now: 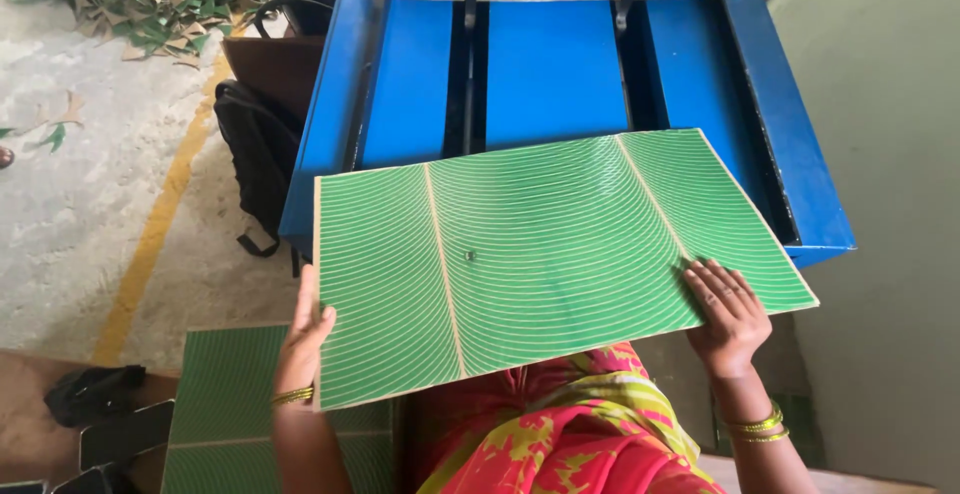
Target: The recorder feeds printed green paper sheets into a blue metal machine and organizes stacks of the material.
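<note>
Green leaf-patterned rectangular sheet (540, 264), off the blue metal machine (560, 84), not yet stacked: left hand (303, 339) grips its edge, right hand's (730, 319) spread fingers lie flat on top.

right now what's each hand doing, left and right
Left hand: gripping the left edge of the green leaf-patterned sheet.
Right hand: lying flat and open on the sheet's right part, fingers spread, pressing rather than gripping.
</note>
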